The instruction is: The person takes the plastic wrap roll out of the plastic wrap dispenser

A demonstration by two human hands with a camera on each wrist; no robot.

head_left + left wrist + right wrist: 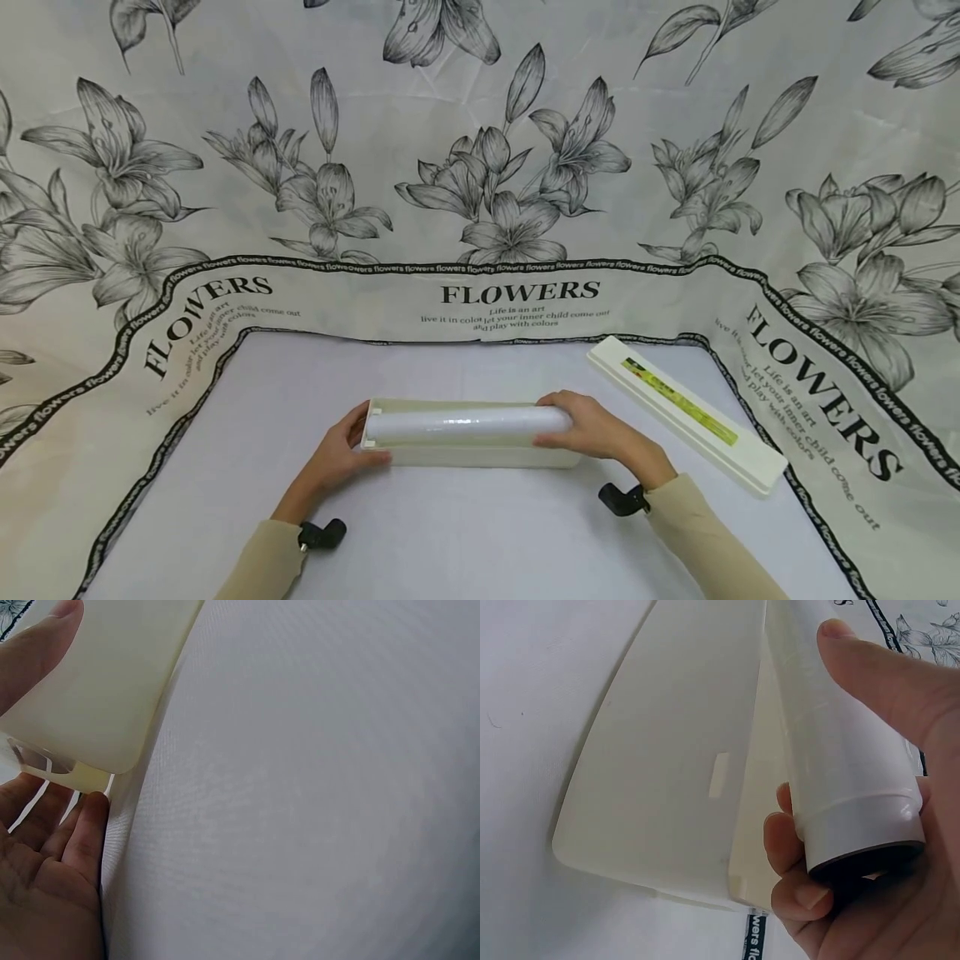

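An off-white plastic dispenser box [472, 457] stands lidless on the table, with a white, shiny roll of plastic film [461, 423] lying along its opening. My left hand [337, 450] holds the box's left end, thumb on the front wall and fingers at the end and back. In the left wrist view the thumb presses the box wall [112, 690]. My right hand [588, 425] grips the right end of the film roll, thumb on one side and fingers curled round the other. The right wrist view shows that end of the roll [847, 750], dark inside, raised out of the box.
A long white lid [750, 467] with a yellow-green label lies slanted at the right, near the table's edge. White cloth [465, 533] covers the table. A flower-printed fabric [510, 300] rises behind and along both sides.
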